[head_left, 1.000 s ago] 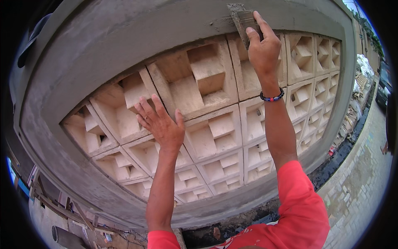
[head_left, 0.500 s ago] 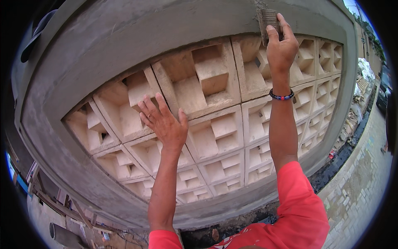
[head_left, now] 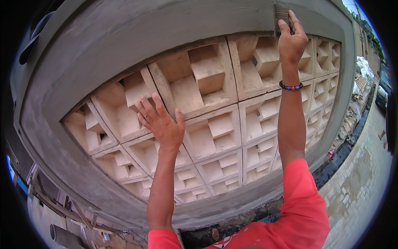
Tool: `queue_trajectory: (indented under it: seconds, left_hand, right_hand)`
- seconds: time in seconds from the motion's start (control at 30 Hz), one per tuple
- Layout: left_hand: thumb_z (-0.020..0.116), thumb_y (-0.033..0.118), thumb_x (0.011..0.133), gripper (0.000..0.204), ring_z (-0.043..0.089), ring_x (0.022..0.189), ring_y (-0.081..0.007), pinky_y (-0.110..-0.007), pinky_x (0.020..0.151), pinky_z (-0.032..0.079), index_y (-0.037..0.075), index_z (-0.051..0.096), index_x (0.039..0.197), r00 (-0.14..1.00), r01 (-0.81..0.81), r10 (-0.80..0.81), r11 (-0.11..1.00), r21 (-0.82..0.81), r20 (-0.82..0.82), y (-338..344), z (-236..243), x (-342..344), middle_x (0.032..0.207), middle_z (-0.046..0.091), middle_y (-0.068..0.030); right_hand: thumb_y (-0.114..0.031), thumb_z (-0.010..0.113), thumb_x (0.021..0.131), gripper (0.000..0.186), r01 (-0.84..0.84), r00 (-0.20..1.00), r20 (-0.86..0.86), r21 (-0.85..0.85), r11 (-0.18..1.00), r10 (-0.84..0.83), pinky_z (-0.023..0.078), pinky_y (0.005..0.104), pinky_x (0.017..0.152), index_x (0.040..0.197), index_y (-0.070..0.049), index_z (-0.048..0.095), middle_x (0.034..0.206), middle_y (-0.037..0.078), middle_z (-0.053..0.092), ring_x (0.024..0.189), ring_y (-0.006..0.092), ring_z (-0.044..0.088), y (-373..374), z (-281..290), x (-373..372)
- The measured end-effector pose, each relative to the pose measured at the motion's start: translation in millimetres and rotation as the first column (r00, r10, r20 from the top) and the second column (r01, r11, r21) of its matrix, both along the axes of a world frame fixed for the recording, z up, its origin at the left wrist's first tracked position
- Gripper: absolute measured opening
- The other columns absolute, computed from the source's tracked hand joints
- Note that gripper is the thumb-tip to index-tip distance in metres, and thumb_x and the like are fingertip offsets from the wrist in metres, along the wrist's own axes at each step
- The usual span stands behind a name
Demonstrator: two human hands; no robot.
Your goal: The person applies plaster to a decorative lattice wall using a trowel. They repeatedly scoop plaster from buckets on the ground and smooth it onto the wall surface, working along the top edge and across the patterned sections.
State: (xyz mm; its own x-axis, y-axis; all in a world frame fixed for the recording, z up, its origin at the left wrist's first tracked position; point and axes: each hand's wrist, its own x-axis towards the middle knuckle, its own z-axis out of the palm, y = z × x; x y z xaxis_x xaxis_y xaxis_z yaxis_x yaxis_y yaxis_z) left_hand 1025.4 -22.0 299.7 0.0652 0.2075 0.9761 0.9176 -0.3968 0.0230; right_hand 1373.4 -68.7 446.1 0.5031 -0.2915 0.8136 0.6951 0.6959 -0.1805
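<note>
My right hand, at the upper right, grips a small flat brown block with a ridged face between thumb and fingers. That block lies against the wet-looking grey plaster band above the openwork blocks. At centre left, my left hand has its fingers spread and rests against the pale concrete vent blocks. It holds nothing. A dark bead bracelet circles my right wrist. My palm and fingers partly hide the brown block.
Grey plaster frames the block panel on all sides. To the right run a dark gutter, a paved lane and heaped white sacks. A car stands beyond. Timber pieces and a dark pipe lie at lower left.
My right hand has moved right along the plaster band with the brown block. The left hand stays spread at nearly the same spot on the vent blocks.
</note>
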Motion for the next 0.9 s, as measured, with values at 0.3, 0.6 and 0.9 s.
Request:
queue_trajectory:
  seconds: [0.3,0.6,0.9]
  left_hand:
    - [0.064,0.024,0.083,0.081,0.004,0.145,-0.0415,-0.057,0.114,0.008,0.005,0.022,0.149,1.0,0.012,-0.012,1.0,-0.027,0.009,2,0,2,0.154,0.013,-0.0229]
    - [0.066,0.026,0.08,0.084,0.007,0.145,-0.0421,-0.059,0.112,0.009,0.005,0.022,0.148,1.0,0.0,0.0,1.0,-0.016,0.01,3,0,-1,0.153,0.016,-0.0235]
    - [0.065,0.024,0.08,0.082,0.006,0.144,-0.044,-0.061,0.11,0.011,0.005,0.023,0.147,0.997,0.064,-0.064,0.998,0.0,0.033,3,-1,-2,0.152,0.015,-0.0248]
  right_hand:
    - [-0.008,0.063,0.084,0.041,0.154,0.97,0.188,0.014,0.988,-0.154,0.051,0.0378,0.083,0.123,0.003,0.06,0.103,0.019,0.068,0.09,0.0291,0.066,29,-10,-96]
    - [-0.005,0.061,0.081,0.039,-0.368,0.79,0.491,-0.097,0.925,0.366,0.051,0.0365,0.082,0.118,0.006,0.061,0.095,0.021,0.067,0.088,0.034,0.065,16,-19,-241]
    - [-0.012,0.067,0.085,0.041,0.033,0.997,-0.062,-0.062,0.998,-0.037,0.051,0.0279,0.074,0.125,-0.002,0.062,0.09,0.008,0.069,0.076,0.0136,0.062,18,20,-22]
